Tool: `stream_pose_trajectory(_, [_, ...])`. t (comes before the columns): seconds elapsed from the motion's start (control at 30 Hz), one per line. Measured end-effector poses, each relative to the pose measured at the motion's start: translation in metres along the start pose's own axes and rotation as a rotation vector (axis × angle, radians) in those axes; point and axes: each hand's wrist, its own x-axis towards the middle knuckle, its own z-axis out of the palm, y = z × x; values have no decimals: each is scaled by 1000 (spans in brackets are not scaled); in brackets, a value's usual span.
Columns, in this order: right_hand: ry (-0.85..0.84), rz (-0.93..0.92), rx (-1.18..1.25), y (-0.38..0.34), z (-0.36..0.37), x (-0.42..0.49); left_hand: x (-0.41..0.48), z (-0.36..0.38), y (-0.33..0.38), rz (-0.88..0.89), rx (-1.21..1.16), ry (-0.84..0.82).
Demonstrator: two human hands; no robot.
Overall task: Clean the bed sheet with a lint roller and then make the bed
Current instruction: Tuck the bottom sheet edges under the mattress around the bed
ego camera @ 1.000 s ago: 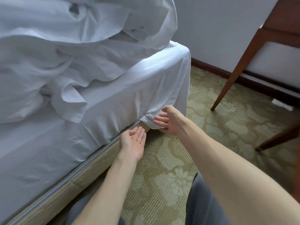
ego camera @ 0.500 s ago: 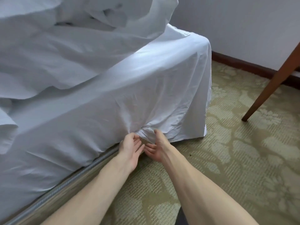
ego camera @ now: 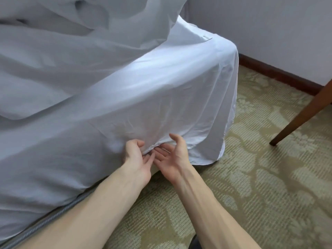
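Nearest the camera, two bare forearms reach in from the bottom edge of the picture, both cut off there. A small dark shape between them at the bottom edge is too little seen to name.

The left hand [ego camera: 137,159] lies palm up at the lower edge of the bed's side, its fingers spread and loosely curled; the upper fingertips press into the hanging bed sheet [ego camera: 161,105], and some are hidden in a fold of it, so whether cloth is pinched there cannot be told. The right hand [ego camera: 172,155] is just beside it, palm up and open, thumb raised, fingers stretched toward the same bunched fold; their tips touch or slip under the hem, and no firm hold shows.

The sheet drapes over the side of the bed and hangs loose at the far corner, its hem reaching down to the patterned carpet [ego camera: 251,177]. Toward the lower left, a grey piped edge of the mattress base [ego camera: 45,220] shows under the sheet, partly covered by the left forearm.

On top of the bed, a crumpled white duvet [ego camera: 71,42] fills the upper left, blurred and cut off by the picture's top and left edges.

Farther off, a slanted wooden furniture leg [ego camera: 301,112] enters from the right edge, its upper part out of view. Behind it a dark wooden skirting board [ego camera: 278,76] runs along the pale wall [ego camera: 269,24].
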Motion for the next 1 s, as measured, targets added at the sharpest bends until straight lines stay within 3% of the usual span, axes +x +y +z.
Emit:
stream_pose_trajectory(0.13, [-133, 107, -74, -27, -14, 4, 0, 17, -7, -14, -223, 61])
stream_pose_trajectory(0.33, [-158, 222, -134, -42, -29, 18, 15, -20, -11, -141, -304, -45])
stream_pose_trajectory(0.53, [-240, 150, 82, -29, -30, 18, 11, -31, -16, -161, -467, -157])
stream_pose_trajectory(0.77, [-278, 73, -127, -24, -30, 32, 19, -27, -38, -124, -571, -194])
stream_pose_trajectory(1.0, [-311, 170, -179, -41, -29, 35, 15, -30, -45, -74, -548, -133])
